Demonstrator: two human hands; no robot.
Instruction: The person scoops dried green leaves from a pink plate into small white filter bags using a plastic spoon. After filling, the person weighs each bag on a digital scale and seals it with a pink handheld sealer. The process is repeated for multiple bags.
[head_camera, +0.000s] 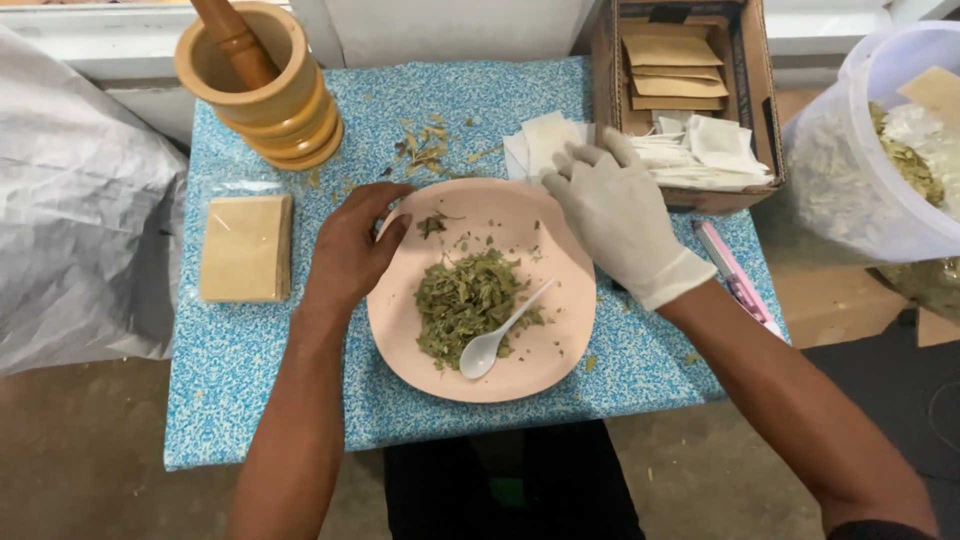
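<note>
Two hands at the pink plate (560, 350) of dried herb leaves (465, 305): bare left hand (350, 250) pinches its rim, gloved right hand (615, 215) fingers spread over thin paper sachets (545, 140) beside it. Sachets look feather-light, floppy; grab an edge.

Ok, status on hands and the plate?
Left hand bare, gripping pink plate rim. Gloved right hand on white sachets. White spoon in dried leaves.
</note>
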